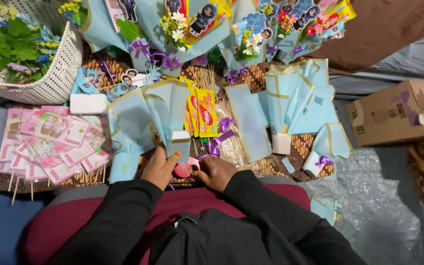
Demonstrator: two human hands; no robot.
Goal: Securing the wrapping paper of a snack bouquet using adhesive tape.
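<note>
Left hand (159, 168) pinching pale-blue gold-edged wrapping paper (143, 115); right hand (215, 172) curled on pink plastic scissors (184, 169)

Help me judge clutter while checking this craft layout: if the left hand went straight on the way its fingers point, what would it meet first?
The left hand already touches the light-blue wrapped bundle; going on, it would probably meet that wrapping first, though depth is unclear.

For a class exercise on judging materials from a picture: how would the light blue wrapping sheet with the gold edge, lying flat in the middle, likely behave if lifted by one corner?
The light blue wrapping sheet looks thin and flat, so it would probably feel very light and droop. Similar sheets beside the left hand hold folded, cone-like shapes, suggesting some stiffness and that it creases. Its surface seems smooth, so it may slide easily.
</note>
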